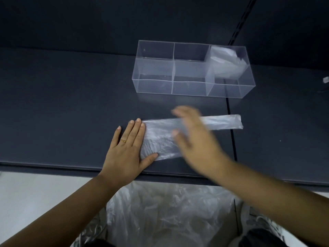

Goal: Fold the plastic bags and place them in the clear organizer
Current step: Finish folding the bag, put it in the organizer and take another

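Clear organizer (153, 86): long box, three compartments in a row, set on the far right part of the table. Folded bags (224, 63) show in the right compartment only, a pale bundle leaning toward its back wall

Surface: dark blue-grey table (62, 104), a seam (231, 132) running front to back near the right. Dark wall behind, with a slotted rail (243, 20) at upper right. Pale floor (35, 189) below the table's near edge. Heap of loose clear bags (169, 211) below that edge, close to the person

Plastic bag (222, 122): flat on the table in front of the organizer, apart from it. Long axis left to right; broad end at left, narrowing to a strip whose square end lies just past the seam

Left hand (124, 148): flat, fingers straight and together, pressing the broad left end; thumb lies on the bag's near edge. Ring (123, 140) on one finger

Right hand (194, 138): motion-blurred over the bag's middle, fingers loosely extended, gripping nothing; contact with the bag cannot be told
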`<state>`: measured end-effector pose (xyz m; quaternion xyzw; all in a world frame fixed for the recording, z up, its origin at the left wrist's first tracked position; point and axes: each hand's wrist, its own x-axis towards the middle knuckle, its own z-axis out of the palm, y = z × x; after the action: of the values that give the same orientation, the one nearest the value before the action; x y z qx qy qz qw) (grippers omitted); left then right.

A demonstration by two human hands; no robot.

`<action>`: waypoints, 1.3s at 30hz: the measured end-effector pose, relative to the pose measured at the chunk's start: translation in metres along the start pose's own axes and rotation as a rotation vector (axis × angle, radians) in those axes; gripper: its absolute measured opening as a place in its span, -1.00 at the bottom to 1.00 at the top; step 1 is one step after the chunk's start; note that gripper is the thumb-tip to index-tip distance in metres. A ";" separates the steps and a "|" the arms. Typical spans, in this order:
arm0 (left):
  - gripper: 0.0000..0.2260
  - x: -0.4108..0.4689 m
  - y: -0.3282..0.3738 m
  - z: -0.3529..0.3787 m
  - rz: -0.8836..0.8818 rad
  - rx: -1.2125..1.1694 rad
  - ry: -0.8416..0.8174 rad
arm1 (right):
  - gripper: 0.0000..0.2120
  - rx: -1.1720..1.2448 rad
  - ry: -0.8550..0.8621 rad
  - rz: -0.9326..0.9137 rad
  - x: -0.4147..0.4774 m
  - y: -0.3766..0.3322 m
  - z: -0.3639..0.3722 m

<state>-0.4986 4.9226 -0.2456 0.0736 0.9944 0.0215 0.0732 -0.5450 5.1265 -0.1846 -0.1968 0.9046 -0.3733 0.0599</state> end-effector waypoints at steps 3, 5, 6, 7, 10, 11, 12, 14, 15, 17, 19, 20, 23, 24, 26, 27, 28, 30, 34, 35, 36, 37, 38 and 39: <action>-0.26 -0.002 0.001 -0.004 0.051 0.014 -0.024 | -0.49 0.160 -0.227 -0.072 -0.004 -0.035 0.056; -0.31 -0.003 0.001 -0.005 0.064 0.016 -0.025 | -0.47 0.036 -0.237 -0.073 0.000 -0.030 0.075; -0.32 -0.002 0.001 -0.005 0.062 0.013 -0.020 | -0.47 -0.096 -0.229 -0.079 0.002 -0.022 0.079; -0.29 -0.002 0.001 -0.005 0.055 0.006 -0.013 | -0.46 -0.238 -0.217 -0.084 0.002 -0.012 0.080; -0.17 0.001 0.000 -0.003 0.033 -0.003 0.000 | -0.42 -0.471 -0.173 -0.005 -0.007 0.020 0.069; -0.15 0.001 0.000 -0.002 0.032 0.004 -0.002 | -0.41 -0.518 -0.160 0.029 -0.012 0.031 0.063; -0.14 0.001 0.000 -0.002 0.032 0.008 -0.005 | -0.40 -0.565 -0.150 0.061 -0.017 0.042 0.056; -0.14 0.001 0.000 -0.003 0.030 -0.002 -0.008 | -0.39 -0.621 -0.134 0.132 -0.024 0.061 0.039; -0.14 0.001 0.000 -0.003 0.028 -0.008 -0.010 | -0.39 -0.629 -0.126 0.167 -0.027 0.069 0.031; -0.13 0.000 -0.001 -0.002 0.024 -0.008 -0.021 | -0.38 -0.650 -0.110 0.222 -0.030 0.081 0.014; -0.12 0.000 -0.001 -0.003 0.017 -0.006 -0.033 | -0.38 -0.667 -0.090 0.263 -0.033 0.091 -0.002; -0.12 0.000 -0.001 -0.003 0.012 -0.010 -0.036 | -0.38 -0.668 -0.074 0.277 -0.034 0.093 -0.009; -0.10 0.002 0.001 -0.008 -0.001 -0.013 -0.029 | -0.40 -0.599 0.015 0.204 -0.037 0.095 -0.029; -0.11 0.003 0.002 -0.012 0.007 -0.019 -0.013 | -0.45 -0.525 0.042 0.115 -0.038 0.093 -0.034; -0.17 0.003 0.010 -0.020 0.090 -0.066 0.049 | -0.63 -0.410 0.016 -0.075 -0.041 0.089 -0.041; -0.21 0.003 0.017 -0.022 0.160 -0.115 0.081 | -0.70 -0.409 -0.028 -0.141 -0.043 0.088 -0.041; -0.25 0.002 0.024 -0.023 0.233 -0.158 0.094 | -0.75 -0.420 -0.076 -0.173 -0.044 0.088 -0.040; -0.28 0.000 0.037 -0.021 0.328 -0.199 0.057 | -0.83 -0.409 -0.107 -0.162 -0.043 0.089 -0.038; -0.25 -0.002 0.044 -0.006 0.303 -0.250 -0.009 | -0.91 -0.417 -0.112 -0.185 -0.032 0.088 -0.037; -0.27 -0.002 0.043 -0.006 0.294 -0.258 0.013 | -0.91 -0.398 -0.152 -0.168 -0.030 0.088 -0.038; -0.30 -0.001 0.044 -0.007 0.287 -0.269 0.044 | -0.90 -0.354 -0.197 -0.131 -0.027 0.086 -0.041; -0.36 0.000 0.045 -0.007 0.280 -0.282 0.077 | -0.88 -0.279 -0.244 -0.075 -0.025 0.083 -0.044; -0.43 0.001 0.045 -0.007 0.271 -0.301 0.113 | -0.85 -0.191 -0.284 -0.016 -0.023 0.080 -0.049; -0.51 0.002 0.045 -0.007 0.262 -0.321 0.156 | -0.82 -0.114 -0.310 0.031 -0.022 0.079 -0.054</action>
<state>-0.4954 4.9675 -0.2366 0.1876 0.9628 0.1945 0.0033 -0.5632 5.2212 -0.2019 -0.2410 0.9072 -0.2852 0.1935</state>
